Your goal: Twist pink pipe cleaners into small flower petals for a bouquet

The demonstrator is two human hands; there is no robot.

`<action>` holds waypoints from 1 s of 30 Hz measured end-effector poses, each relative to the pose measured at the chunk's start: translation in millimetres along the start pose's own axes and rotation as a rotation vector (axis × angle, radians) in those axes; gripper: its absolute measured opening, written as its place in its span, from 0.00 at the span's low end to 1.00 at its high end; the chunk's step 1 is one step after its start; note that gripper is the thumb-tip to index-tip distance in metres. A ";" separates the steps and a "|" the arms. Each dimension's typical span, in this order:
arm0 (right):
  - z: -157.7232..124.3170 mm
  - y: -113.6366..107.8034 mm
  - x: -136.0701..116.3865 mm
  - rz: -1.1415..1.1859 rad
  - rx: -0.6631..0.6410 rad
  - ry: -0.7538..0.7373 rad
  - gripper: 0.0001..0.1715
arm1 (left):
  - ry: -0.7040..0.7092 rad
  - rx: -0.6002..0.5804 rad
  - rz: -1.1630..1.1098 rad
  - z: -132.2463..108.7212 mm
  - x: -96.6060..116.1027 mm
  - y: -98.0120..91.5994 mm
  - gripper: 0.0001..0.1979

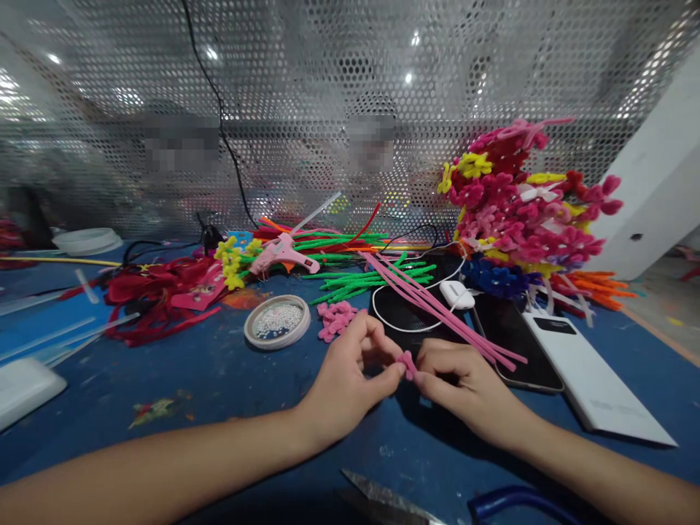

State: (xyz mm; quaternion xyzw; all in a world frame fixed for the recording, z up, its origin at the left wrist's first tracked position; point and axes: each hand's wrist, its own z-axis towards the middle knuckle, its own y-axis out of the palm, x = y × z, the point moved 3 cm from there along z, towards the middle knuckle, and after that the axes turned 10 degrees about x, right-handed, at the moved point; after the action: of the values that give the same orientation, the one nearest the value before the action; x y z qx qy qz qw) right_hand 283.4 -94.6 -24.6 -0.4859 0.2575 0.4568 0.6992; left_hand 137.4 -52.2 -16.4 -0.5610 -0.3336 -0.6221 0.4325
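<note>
Between the fingertips of both hands is a small pink pipe-cleaner flower (407,364), held just above the blue table. My left hand (358,364) pinches it from the left with thumb and forefinger. From the right, my right hand (459,375) pinches its other edge. Behind my left hand lies a heap of pink pipe-cleaner flowers (336,319). A round dish of small white beads (278,321) stands left of that heap. Long pink pipe cleaners (437,302) stretch slantwise behind my right hand, across a dark phone (514,343).
Scissors (388,499) with a blue handle lie at the front edge. A pink glue gun (284,255) rests near green pipe cleaners (377,278). On the right are a white power bank (596,379), a white earbud case (457,294) and a large pipe-cleaner bouquet (514,204). Perforated metal (328,87) stands behind.
</note>
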 end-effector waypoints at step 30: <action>-5.5 5.1 8.5 0.459 -0.049 0.226 0.13 | -0.063 -0.173 -0.143 -1.6 -3.5 3.2 0.16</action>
State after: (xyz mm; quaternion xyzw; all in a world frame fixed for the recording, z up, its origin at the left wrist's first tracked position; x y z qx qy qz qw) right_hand 283.1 -95.8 -35.9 -0.4794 0.4263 0.5526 0.5320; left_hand 139.7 -54.3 -20.3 -0.5902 -0.3312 -0.6600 0.3261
